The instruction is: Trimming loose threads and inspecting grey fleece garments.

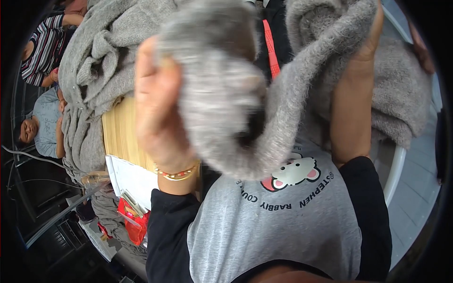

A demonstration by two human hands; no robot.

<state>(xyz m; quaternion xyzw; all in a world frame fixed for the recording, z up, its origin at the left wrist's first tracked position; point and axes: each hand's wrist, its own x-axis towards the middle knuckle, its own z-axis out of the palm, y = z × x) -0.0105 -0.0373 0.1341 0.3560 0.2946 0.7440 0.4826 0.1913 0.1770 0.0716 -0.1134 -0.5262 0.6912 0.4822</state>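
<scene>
A fuzzy grey knitted garment [283,125] is held up in front of my chest, sagging in a loop between my two hands. My left hand [163,101], blurred by motion, is closed with thumb and fingers on its bunched left part. Up at the right, my right hand [370,45] grips the raised end; the cloth hides most of its fingers. I cannot make out which part of the garment each hand has.
A big heap of grey knitwear [101,61] covers the wooden table [118,129] at left, with white paper [130,177] and a red packet [134,221] nearer. A white-rimmed tub [395,177] with more knitwear [401,89] stands at right. Two people [45,122] sit far left.
</scene>
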